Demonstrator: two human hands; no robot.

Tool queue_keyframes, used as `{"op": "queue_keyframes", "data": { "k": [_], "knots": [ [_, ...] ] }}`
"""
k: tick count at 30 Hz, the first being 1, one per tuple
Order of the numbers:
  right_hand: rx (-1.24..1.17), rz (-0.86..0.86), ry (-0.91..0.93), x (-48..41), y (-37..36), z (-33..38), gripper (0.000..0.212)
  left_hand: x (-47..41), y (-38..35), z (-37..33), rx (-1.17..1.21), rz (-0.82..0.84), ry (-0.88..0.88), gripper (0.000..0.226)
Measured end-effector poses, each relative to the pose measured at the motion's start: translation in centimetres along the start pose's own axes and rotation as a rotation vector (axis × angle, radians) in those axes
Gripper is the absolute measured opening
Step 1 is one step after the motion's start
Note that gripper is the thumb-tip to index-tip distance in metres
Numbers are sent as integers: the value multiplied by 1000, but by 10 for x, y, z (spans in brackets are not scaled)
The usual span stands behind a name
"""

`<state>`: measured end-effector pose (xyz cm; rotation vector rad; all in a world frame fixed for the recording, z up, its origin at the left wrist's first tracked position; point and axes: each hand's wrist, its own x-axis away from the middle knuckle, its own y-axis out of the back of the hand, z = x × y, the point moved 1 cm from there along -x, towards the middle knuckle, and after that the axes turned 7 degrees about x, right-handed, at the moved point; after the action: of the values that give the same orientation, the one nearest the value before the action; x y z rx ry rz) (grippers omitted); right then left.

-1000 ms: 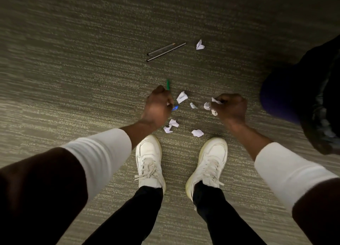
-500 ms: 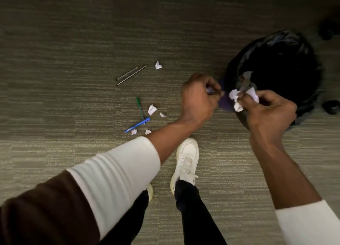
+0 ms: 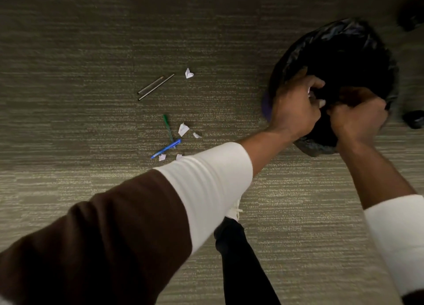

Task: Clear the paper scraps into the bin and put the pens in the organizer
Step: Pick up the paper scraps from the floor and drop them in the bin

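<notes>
Both hands are over the mouth of the bin [image 3: 358, 36], a round bin lined with a black bag at the right. My left hand [image 3: 294, 105] is curled, with a bit of white paper scrap [image 3: 310, 92] showing at its fingertips. My right hand [image 3: 358, 114] is curled beside it; whatever it holds is hidden. On the carpet to the left lie a green pen [image 3: 168, 128], a blue pen [image 3: 166, 148], two thin dark pens [image 3: 156, 86], and several white paper scraps [image 3: 183, 128], one apart near the dark pens [image 3: 188, 73].
Grey-green striped carpet [image 3: 68, 98] covers the floor. My white shoe [image 3: 234, 209] and dark trouser leg are below my left arm. Two dark objects [image 3: 414, 119] sit at the right edge by the bin. No organizer is in view.
Both hands rose from the scraps by my feet and moved right over the bin's mouth. The white scraps seen in my right hand half a second ago no longer show.
</notes>
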<state>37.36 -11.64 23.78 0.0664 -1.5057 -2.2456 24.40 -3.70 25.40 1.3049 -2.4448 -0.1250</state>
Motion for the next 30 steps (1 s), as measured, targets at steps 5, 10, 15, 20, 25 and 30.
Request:
{"op": "queue_keyframes", "data": {
  "k": [5, 10, 15, 20, 25, 30],
  "knots": [
    [-99, -100, 272, 32, -4, 13, 35, 25, 19, 32, -20, -14, 40, 17],
    [-203, 152, 524, 91, -52, 38, 27, 59, 66, 90, -127, -104, 260, 20],
    [73, 572, 701, 145, -135, 41, 35, 93, 120, 177, -435, -73, 547, 20],
    [511, 866, 685, 174, -213, 13, 72, 121, 159, 265, -608, -116, 787, 68],
    [711, 868, 799, 196, -272, -19, 78, 127, 169, 334, -689, -141, 866, 92],
    [913, 739, 963, 203, -303, -44, 88, 123, 146, 361, -656, -219, 907, 101]
  ]
}}
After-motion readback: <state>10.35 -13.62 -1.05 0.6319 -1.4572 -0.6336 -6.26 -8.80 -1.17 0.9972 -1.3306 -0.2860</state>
